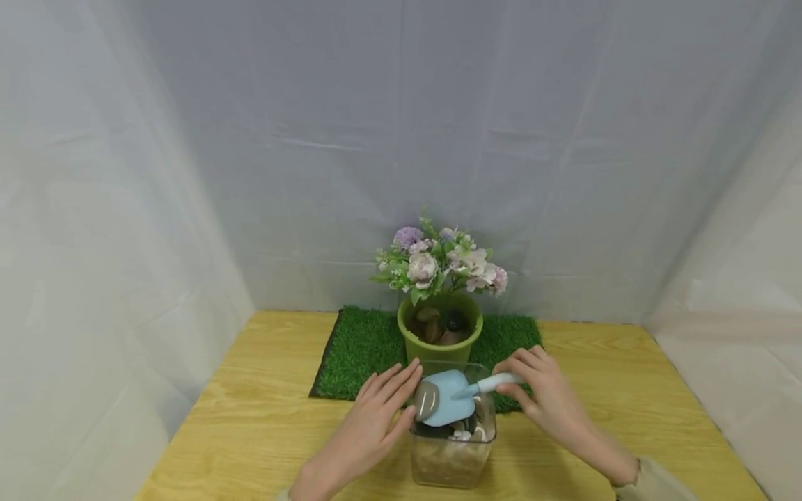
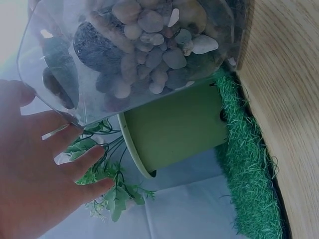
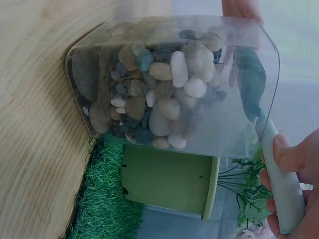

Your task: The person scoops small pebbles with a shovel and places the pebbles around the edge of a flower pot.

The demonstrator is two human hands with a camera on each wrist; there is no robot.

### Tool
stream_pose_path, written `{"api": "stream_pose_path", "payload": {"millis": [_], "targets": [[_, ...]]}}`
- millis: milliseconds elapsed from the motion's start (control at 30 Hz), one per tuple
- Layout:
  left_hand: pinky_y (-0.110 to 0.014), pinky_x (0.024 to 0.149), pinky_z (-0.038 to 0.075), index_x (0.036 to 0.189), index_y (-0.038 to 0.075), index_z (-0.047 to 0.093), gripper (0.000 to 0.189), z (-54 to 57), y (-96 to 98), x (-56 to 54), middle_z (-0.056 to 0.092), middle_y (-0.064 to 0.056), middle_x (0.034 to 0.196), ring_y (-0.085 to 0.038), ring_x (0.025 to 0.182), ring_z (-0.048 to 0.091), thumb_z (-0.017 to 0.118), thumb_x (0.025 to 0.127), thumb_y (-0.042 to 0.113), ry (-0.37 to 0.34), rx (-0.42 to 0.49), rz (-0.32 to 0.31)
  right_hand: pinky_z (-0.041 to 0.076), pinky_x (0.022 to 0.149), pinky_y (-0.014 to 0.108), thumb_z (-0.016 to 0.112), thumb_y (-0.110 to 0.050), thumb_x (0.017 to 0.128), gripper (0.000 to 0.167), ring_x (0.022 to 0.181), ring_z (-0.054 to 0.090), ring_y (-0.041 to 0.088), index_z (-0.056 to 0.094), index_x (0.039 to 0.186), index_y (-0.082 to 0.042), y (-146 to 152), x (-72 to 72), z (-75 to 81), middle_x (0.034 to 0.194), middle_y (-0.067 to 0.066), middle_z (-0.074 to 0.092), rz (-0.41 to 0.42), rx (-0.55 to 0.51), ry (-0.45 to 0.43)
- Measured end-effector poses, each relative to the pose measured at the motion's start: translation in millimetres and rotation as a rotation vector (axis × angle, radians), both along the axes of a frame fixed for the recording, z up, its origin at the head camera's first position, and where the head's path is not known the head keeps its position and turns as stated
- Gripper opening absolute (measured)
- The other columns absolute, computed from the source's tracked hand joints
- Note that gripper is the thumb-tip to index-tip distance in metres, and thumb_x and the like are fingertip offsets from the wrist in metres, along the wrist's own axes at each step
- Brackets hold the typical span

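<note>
My right hand grips the white handle of a small trowel with a light blue blade. The blade lies inside the mouth of a clear square container, and a large brown-grey stone sits at its tip. At the container's left rim is my left hand, its fingers stretched out beside that stone. Through the clear wall in the right wrist view, pebbles of several sizes fill the lower part. The left wrist view shows the left fingers spread apart along the rim.
Behind the container stands a green flowerpot with stones inside and artificial flowers. It rests on a green turf mat on the wooden table. Pale curtains hang at the back and both sides.
</note>
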State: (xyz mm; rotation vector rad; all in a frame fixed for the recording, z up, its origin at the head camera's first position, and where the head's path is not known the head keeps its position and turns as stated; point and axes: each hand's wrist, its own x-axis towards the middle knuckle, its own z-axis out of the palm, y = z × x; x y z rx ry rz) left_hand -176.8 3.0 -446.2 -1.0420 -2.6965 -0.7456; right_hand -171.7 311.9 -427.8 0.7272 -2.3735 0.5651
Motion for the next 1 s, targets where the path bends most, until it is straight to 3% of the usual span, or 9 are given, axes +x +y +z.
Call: {"api": "stream_pose_path", "payload": {"millis": [500, 1000], "targets": [[-0.063, 0.118, 0.024, 0.16, 0.016, 0.034, 0.053, -2.1, 0.4, -0.9, 0.03, 0.0, 0.166, -0.03, 0.149, 0.032, 0.043, 0.11, 0.032, -0.019, 0.011, -0.005, 0.04, 0.07, 0.023, 0.081, -0.01, 0.078, 0.023, 0.082, 0.045, 0.004, 0.073, 0.098, -0.017, 13.5, 3.8, -7.4, 0.092, -0.012, 0.065, 0.018, -0.107, 0.029], [-0.063, 0.118, 0.026, 0.159, 0.017, 0.035, 0.053, -3.8, 1.3, -0.9, 0.032, -0.001, 0.165, -0.031, 0.148, 0.035, 0.047, 0.109, 0.028, -0.002, 0.023, 0.005, 0.034, 0.078, 0.024, 0.075, -0.023, 0.085, 0.016, 0.085, 0.05, 0.009, 0.073, 0.1, -0.015, 23.2, 12.3, -6.6, 0.095, -0.011, 0.068, -0.024, -0.111, 0.101]]}}
